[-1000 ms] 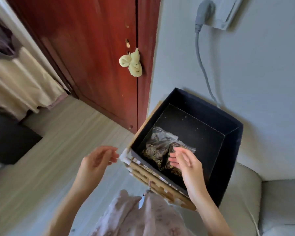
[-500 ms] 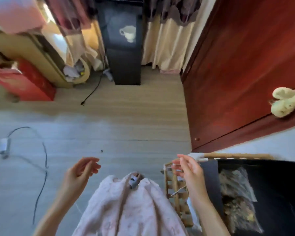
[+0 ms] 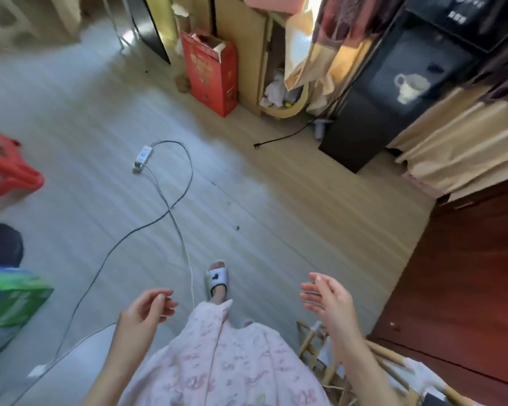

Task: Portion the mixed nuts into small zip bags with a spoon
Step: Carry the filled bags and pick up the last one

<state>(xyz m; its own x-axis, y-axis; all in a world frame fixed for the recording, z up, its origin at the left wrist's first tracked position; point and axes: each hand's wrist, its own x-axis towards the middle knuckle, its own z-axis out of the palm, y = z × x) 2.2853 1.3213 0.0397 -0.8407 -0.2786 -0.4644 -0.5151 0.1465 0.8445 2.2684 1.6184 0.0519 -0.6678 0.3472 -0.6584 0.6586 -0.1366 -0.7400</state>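
My left hand hangs above the floor at the lower middle, its fingers loosely curled and holding nothing. Over the wooden slatted stand at the lower right, my right hand is spread with straight fingers, also holding nothing. No nuts, zip bags, spoon or dark box appear in this view. My pink-patterned clothing and one foot in a white slipper fill the space between the hands.
A white power strip with looping cables lies on the wood floor. A red carton stands at the back, a black cabinet at the right back, a red stool at left, a green-blue bag lower left, a red-brown door at right.
The view has swung left, away from the dark box with the bags of nuts, which has left the frame. My right hand came out of the box; both hands stay empty.
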